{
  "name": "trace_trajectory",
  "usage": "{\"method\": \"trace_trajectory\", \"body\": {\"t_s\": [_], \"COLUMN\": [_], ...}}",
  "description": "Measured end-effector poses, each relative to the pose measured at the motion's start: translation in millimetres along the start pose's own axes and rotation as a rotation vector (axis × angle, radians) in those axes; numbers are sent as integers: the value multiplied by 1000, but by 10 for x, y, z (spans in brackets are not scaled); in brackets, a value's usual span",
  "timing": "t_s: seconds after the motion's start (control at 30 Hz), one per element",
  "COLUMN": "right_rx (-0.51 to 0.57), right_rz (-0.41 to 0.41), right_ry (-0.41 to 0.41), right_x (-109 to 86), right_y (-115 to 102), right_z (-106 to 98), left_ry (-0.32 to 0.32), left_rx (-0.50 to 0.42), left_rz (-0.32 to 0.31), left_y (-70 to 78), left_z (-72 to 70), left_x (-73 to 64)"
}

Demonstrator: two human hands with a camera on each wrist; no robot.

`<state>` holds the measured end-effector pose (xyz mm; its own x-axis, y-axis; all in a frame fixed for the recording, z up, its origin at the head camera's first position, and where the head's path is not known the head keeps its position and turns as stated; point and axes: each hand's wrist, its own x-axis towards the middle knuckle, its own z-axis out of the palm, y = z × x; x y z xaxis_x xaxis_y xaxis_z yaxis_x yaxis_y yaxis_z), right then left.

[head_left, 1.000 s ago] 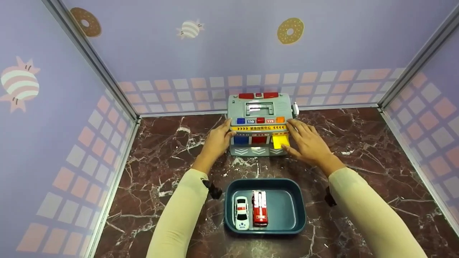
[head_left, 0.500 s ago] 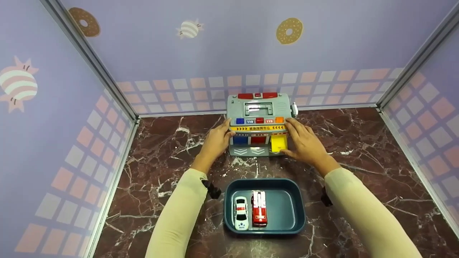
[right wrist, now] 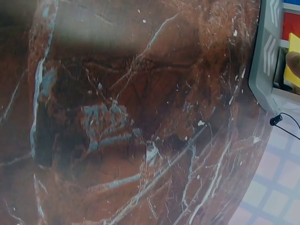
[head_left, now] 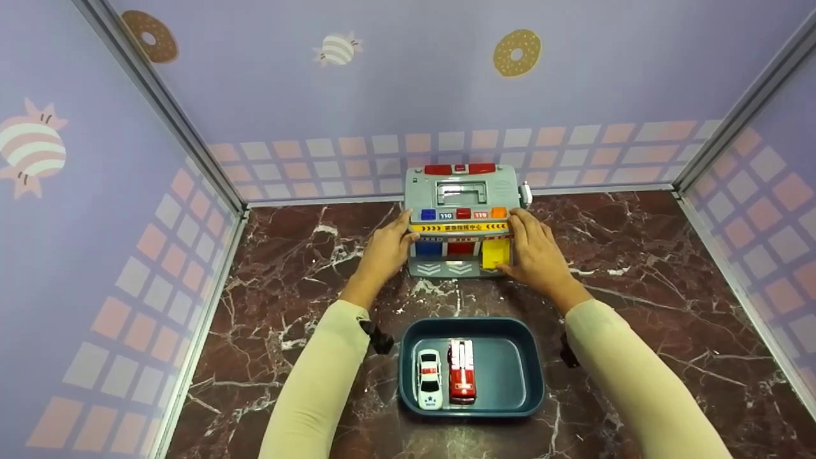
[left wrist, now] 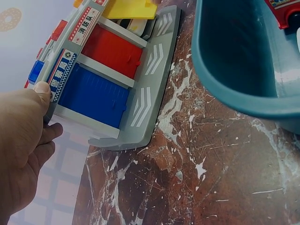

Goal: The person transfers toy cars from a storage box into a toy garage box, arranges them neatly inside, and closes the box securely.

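A grey toy garage [head_left: 459, 227] stands against the back wall, with a blue door [left wrist: 93, 96], a red door [left wrist: 112, 54] and a yellow door [head_left: 495, 254]. My left hand [head_left: 386, 252] grips its left edge, the thumb on the front and the other fingers behind. Along the right side rests my right hand [head_left: 539, 255], fingers extended, its thumb [right wrist: 293, 63] touching the yellow door. That door tilts outward at the bottom. Behind it, the left wrist view shows part of a white and dark object [left wrist: 136, 26], mostly hidden. The blue and red doors are down.
In front of the garage sits a dark teal tray [head_left: 535, 370]. It holds a white toy police car [head_left: 429, 379] and a red toy fire truck [head_left: 462, 373]. Purple wall panels enclose the marbled tabletop [head_left: 287, 268] at the back and both sides.
The yellow door has swung lower. My right hand has shifted slightly left, its thumb following the door. The left hand keeps its place.
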<state>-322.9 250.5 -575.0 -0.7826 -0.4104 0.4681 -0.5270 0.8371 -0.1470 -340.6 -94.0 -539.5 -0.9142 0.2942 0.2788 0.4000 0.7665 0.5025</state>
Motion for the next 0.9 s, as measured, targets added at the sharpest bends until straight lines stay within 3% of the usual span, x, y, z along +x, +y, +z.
{"method": "trace_trajectory", "body": {"t_s": [0.13, 0.4, 0.9], "right_rx": [-10, -44, -84], "right_rz": [-10, -32, -21], "right_ry": [50, 140, 189], "right_x": [5, 23, 63], "right_y": [-3, 17, 27], "right_z": [76, 204, 287], "left_ry": [14, -19, -14], "left_rx": [2, 17, 3], "left_rz": [16, -21, -21], "left_y": [-6, -8, -5], "left_z": [4, 13, 7], "left_x": [1, 14, -6]}}
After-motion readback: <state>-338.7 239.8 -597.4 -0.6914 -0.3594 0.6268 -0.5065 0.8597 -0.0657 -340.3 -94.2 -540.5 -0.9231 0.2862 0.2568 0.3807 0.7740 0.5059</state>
